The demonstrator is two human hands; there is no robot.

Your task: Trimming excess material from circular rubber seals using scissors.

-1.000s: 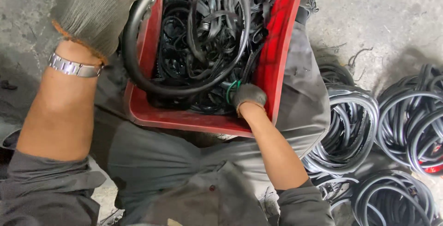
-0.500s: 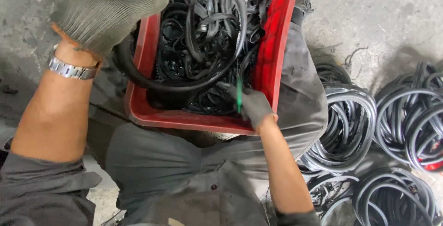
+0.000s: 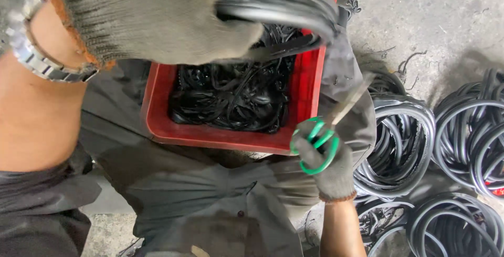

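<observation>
Gripping a black rubber ring [image 3: 294,10] in a closed fist, the left hand [image 3: 152,18] is raised close to the camera above the red crate [image 3: 310,99]. Lower right, the right hand [image 3: 325,162], fingers through the green handles, holds scissors [image 3: 331,126] whose blades slant up-right, below and clear of the ring.

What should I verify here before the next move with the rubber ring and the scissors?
1. Left hand has a closed grip on the black rubber ring: ok.
2. Right hand holds the green-handled scissors: ok.
3. Scissor blades apart from the ring: ok, a gap shows between them.
4. Blades open or shut: cannot tell, blurred.
5. Red crate sits steady on the lap: cannot tell.
6. Both hands gloved: ok.
</observation>
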